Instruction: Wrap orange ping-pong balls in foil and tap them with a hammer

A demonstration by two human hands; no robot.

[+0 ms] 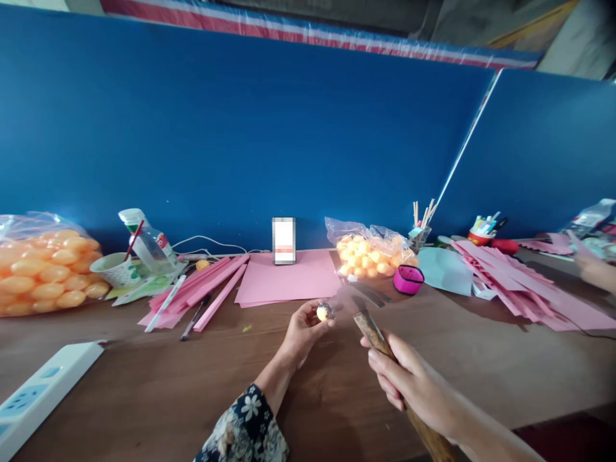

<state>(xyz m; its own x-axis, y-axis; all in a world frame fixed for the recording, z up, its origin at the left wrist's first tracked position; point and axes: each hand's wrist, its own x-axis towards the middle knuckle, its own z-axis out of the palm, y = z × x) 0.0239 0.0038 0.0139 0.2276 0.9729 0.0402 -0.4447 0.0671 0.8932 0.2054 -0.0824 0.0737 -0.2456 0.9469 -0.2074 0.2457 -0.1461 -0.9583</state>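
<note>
My left hand (303, 327), in a dark floral sleeve, pinches a small shiny round piece (325, 312) with a yellow glint, just above the brown table. Wrapped around a long wooden handle (426, 433) is my right hand (397, 369). The handle belongs to a tool whose head (347, 300) is blurred and points at the left hand's fingers, so its kind is unclear. Behind the hands lie pink paper sheets (289, 279). A clear bag of yellow-orange plastic balls (363, 255) and a magenta band-like ring (409, 280) sit beyond the tool.
At left are a larger bag of orange balls (52, 266), a paper cup (113, 269), a bottle (149, 244), pink strips (206, 285) and a white power strip (48, 391). Rightward lie stacked pink papers (534, 282) and a pen holder (481, 234). Another person's hand (597, 269) shows at far right.
</note>
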